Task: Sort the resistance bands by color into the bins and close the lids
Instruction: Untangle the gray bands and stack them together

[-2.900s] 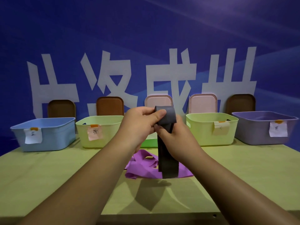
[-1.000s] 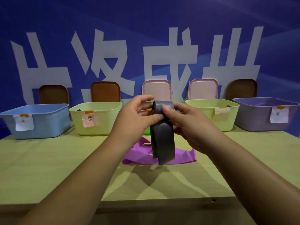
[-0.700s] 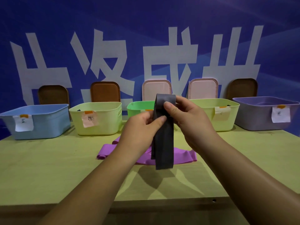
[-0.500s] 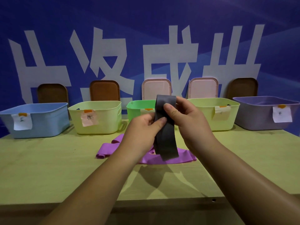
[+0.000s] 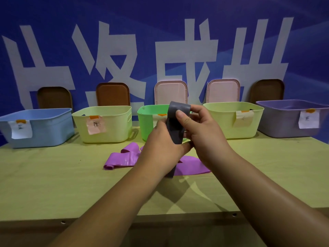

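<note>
I hold a dark grey resistance band (image 5: 175,129) up over the middle of the table. My right hand (image 5: 199,129) pinches its folded top, and my left hand (image 5: 162,145) grips its lower part. A purple band (image 5: 124,157) lies crumpled on the table under my hands. Along the back stand several open bins: blue (image 5: 37,127), pale yellow (image 5: 103,123), green (image 5: 149,120), a second pale yellow (image 5: 233,120) and purple (image 5: 293,118). Each bin carries a paper label.
Lids lean against the blue wall behind the bins: brown (image 5: 54,98), brown (image 5: 113,94), pink (image 5: 170,92), pink (image 5: 223,90) and brown (image 5: 267,90). The table's front edge (image 5: 160,218) runs below my forearms.
My left hand slid down the grey band and gathered its hanging end upward, so the band now hangs shorter. The purple band on the table has not moved.
</note>
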A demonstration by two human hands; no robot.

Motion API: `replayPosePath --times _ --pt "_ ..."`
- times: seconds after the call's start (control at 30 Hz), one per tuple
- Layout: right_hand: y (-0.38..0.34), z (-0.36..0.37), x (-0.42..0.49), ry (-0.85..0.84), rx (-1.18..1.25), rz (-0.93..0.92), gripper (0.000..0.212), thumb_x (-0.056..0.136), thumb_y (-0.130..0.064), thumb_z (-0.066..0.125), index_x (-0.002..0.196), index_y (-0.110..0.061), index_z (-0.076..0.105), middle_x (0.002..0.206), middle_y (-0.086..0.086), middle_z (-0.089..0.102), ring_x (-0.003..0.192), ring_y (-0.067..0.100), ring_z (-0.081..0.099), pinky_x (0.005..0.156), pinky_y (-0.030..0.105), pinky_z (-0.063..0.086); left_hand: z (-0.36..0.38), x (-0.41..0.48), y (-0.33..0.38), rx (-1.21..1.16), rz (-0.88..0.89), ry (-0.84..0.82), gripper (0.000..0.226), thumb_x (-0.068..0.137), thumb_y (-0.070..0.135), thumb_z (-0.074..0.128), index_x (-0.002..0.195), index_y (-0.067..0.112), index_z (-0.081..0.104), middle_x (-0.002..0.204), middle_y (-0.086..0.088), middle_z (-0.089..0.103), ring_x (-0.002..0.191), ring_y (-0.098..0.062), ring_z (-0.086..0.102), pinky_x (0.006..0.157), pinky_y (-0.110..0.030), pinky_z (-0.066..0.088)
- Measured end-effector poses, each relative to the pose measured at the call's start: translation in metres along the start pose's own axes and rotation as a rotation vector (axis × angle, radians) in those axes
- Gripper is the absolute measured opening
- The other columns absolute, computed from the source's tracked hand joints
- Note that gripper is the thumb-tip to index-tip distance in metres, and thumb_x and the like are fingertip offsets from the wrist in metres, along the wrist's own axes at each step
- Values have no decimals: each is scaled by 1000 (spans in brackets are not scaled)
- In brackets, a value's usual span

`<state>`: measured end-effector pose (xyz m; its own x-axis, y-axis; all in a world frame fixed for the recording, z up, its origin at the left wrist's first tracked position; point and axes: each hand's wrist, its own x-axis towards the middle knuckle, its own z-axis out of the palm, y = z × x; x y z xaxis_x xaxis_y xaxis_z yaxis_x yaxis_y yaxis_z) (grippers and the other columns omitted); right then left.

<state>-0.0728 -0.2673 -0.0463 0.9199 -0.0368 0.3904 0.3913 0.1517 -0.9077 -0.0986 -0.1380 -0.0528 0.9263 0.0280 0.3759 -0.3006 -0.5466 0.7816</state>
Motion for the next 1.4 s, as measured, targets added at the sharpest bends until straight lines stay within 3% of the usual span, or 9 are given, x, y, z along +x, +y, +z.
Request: replayPosePath --times 0.2,0.33,0.63,0.77,0.9,0.97,1.2,1.3,1.4 --pt "-12 -4 -3 -18 -53 -9 31 98 -41 78 125 -31 66 116 -4 78 111 16 74 90 40 60 -1 1 0 28 22 25 55 89 27 80 133 33 48 109 14 64 97 -9 63 73 -30 53" --pt "-12 -5 -7 -37 -38 9 34 97 -41 79 126 -33 64 117 -1 79 112 20 76 100 56 61 -7 -1 2 -2 1 -2 51 87 28 82 127 33 52 110 12 66 95 -8 63 82 -37 61" --pt "-1 -8 -18 -106 60 24 33 94 -21 84 119 -36 69 126 9 73 109 37 78 93 63 64 -24 -14 8 -148 -30 -111 53 79 36 92 120 33 59 106 11 74 94 -9 73 80 -33 64" --pt "1 -7 -22 -158 88 51 45 81 -15 88 117 -32 68 123 11 74 112 40 76 94 59 63 -26 -18 7 -35 -43 -127 57 79 27 90 123 31 54 106 10 69 94 -11 70 75 -29 61" --pt "-1 -9 -26 -155 -24 41 45 75 -5 81 107 -34 68 110 7 76 98 28 78 82 50 61 -27 -21 2 -36 -74 -161 77 70 35 98 130 32 51 116 12 67 106 -12 67 89 -39 61" --pt "-2 -13 -27 -145 -54 21 42 76 0 84 102 -30 69 110 7 75 98 27 78 86 49 64 -33 -23 0 -70 -68 -201 78 68 39 100 130 35 53 117 14 68 107 -9 68 90 -36 61" --pt "-9 -19 -37 -154 -117 9 44 76 12 87 102 -18 67 116 9 75 103 28 77 89 45 66 -49 -26 -2 -356 -110 -386 38 97 9 75 127 31 67 115 14 80 113 -7 75 95 -35 63" --pt "-8 -18 -40 -155 -142 -13 41 79 10 87 104 -17 68 113 9 77 100 24 79 86 44 67 -49 -25 1 -498 -179 -356 28 106 31 65 130 18 72 122 -9 79 119 -26 75 110 -57 55" --pt "-6 -16 -42 -164 -133 -28 41 79 11 87 101 -18 68 113 10 78 102 26 79 88 47 67 -46 -22 2 -496 -191 -336 47 101 56 62 127 19 74 119 -12 80 116 -31 76 111 -58 54"
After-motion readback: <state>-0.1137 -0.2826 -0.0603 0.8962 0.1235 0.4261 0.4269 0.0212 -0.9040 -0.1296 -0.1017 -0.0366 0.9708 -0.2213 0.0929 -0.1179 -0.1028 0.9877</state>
